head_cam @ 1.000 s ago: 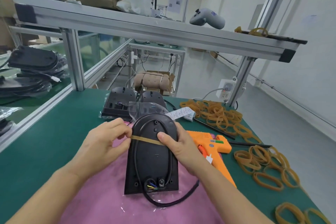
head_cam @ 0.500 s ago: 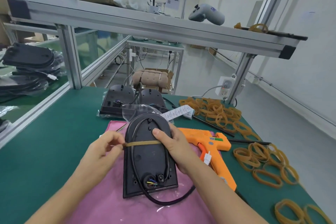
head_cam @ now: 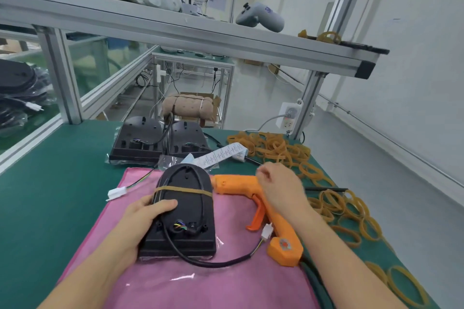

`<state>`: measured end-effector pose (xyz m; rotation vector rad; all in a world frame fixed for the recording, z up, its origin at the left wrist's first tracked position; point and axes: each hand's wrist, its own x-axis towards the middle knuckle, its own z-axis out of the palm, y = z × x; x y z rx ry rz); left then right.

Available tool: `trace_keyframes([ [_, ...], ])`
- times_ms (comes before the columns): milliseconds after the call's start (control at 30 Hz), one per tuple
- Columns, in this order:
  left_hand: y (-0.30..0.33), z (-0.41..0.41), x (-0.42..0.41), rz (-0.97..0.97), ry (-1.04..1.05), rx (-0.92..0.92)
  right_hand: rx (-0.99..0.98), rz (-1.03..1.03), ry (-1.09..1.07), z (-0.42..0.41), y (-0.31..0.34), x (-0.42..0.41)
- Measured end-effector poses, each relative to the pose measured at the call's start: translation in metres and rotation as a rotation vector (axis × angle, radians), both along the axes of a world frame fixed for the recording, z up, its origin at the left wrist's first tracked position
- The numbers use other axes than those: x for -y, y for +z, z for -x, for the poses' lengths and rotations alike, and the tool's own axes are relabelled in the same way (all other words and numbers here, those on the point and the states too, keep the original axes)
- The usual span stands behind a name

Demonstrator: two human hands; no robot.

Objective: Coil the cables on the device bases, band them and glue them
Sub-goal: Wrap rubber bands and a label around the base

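the device base (head_cam: 184, 211) lies flat on a pink cloth (head_cam: 206, 281) spread on the green bench (head_cam: 50, 195), and everything else is placed from it. its black cable (head_cam: 200, 208) runs in a loop around the oval recess on its top face, and a tan rubber band (head_cam: 183, 189) crosses the far half of the base, over the cable. the cable's tail leaves the near edge of the base and curves off to the right across the cloth, ending in a white connector (head_cam: 266, 230).

the left hand (head_cam: 143, 221) grasps the base along its left edge, thumb lying across the top just nearer than the band. the right hand (head_cam: 281, 189) is to the right of the base, over the body of an orange glue gun (head_cam: 261, 208); its fingers are loosely curled, and i cannot tell whether they have closed on the gun.

the glue gun's nozzle end lies just beside the base's right edge, level with the band. left of the base a second white connector (head_cam: 117, 193) rests on the bench. beyond the base lie two more black bases (head_cam: 160, 140) and a paper strip (head_cam: 221, 154). loose rubber bands (head_cam: 276, 148) are scattered to the right of the base, past the gun.
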<state>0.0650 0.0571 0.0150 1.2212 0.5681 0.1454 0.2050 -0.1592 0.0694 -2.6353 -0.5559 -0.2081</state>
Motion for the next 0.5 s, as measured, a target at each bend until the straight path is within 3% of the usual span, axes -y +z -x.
trace_keyframes([
  [67,0.002,-0.002,0.000,-0.006,0.008,-0.027,0.090,0.238,-0.130,-0.009,-0.001,0.031],
  [200,0.003,-0.003,0.001,-0.026,0.016,-0.056,-0.027,0.600,-0.228,-0.014,-0.012,0.065],
  [400,0.002,-0.002,-0.002,-0.040,-0.008,-0.079,0.074,0.705,-0.221,-0.019,-0.028,0.068],
  [500,0.003,0.000,-0.002,-0.046,-0.014,-0.077,0.141,0.652,-0.231,-0.020,-0.027,0.069],
])
